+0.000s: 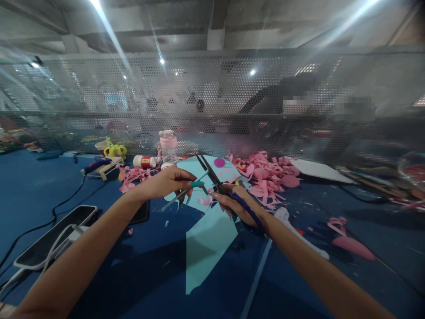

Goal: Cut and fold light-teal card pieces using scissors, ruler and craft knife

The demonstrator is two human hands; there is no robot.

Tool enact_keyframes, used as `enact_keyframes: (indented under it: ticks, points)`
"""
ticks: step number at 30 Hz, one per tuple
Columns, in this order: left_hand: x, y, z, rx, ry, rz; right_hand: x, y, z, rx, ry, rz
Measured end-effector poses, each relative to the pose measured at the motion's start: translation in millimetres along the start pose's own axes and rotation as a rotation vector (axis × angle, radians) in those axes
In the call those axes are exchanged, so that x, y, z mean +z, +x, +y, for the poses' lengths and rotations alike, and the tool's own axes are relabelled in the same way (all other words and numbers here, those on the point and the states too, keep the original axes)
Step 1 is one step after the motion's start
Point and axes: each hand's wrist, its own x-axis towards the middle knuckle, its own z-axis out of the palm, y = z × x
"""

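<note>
Above blue tabletop (133, 270), left hand (170, 180) pinches teal strips (174, 200) between fingers (184, 175); right (236, 208) grips scissors (216, 178).

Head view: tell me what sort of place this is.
Probably a craft workshop: a blue worktable, a heap of flat pink pieces and dark-bladed, blue-handled scissors in the right hand.

No legible text, bottle label (145, 161) unreadable
</note>
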Motion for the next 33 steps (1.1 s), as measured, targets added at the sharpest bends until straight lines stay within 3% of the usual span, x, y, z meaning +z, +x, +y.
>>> enact_keyframes:
  ticks: [7, 12, 17, 19, 26, 29, 33]
  points:
    - [0.2, -1, 2, -0.008, -0.007, -0.004, 1, 2, 4, 0.017, -0.008, 0.027]
    - [-1.2, -1, 2, 0.022, 0.005, -0.011, 2, 5, 5, 0.036, -0.076, 0.12]
    - [-0.3, 0, 2, 0.024, -0.037, -0.007, 6, 7, 10, 0.065, 0.061, 0.2]
    - [2.6, 2, 2, 0.019, -0.095, 0.033, 8, 9, 14, 0.05, 0.191, 0.198]
    - [11.7, 10, -7, 0.075, -0.407, 0.343, 15, 12, 15, 0.046, 0.729, 0.11]
    - [12.8, 13, -14, 0.048, -0.499, 0.399, 16, 10, 10, 0.038, 0.714, 0.085]
    - [16.7, 15, -16, -0.001, -0.587, 0.453, 17, 11, 4, 0.048, 0.596, 0.179]
